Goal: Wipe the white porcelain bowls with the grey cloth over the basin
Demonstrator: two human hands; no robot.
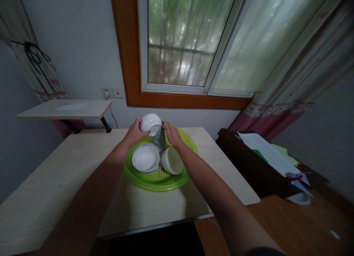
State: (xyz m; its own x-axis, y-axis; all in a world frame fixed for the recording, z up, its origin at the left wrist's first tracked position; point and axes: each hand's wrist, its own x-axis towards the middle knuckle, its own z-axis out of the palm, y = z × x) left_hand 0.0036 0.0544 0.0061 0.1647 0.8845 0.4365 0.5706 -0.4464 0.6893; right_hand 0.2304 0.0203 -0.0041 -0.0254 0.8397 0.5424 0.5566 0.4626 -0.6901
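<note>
My left hand is closed around the left rim of a white bowl with a red floral mark, lifted above the far side of a green basin. At the bowl's right, my right hand is closed on a grey cloth that hangs down beneath the bowl. In the basin, a white bowl sits on a grey-patterned plate. To its right another white bowl lies tilted on its side, with at least one more seeming to be nested with it. Chopstick ends show between them.
The basin stands on a pale wooden table. A small raised shelf with a paper on it is at the back left. Behind are a wall socket and a window. Right of the table is a dark wooden piece bearing papers.
</note>
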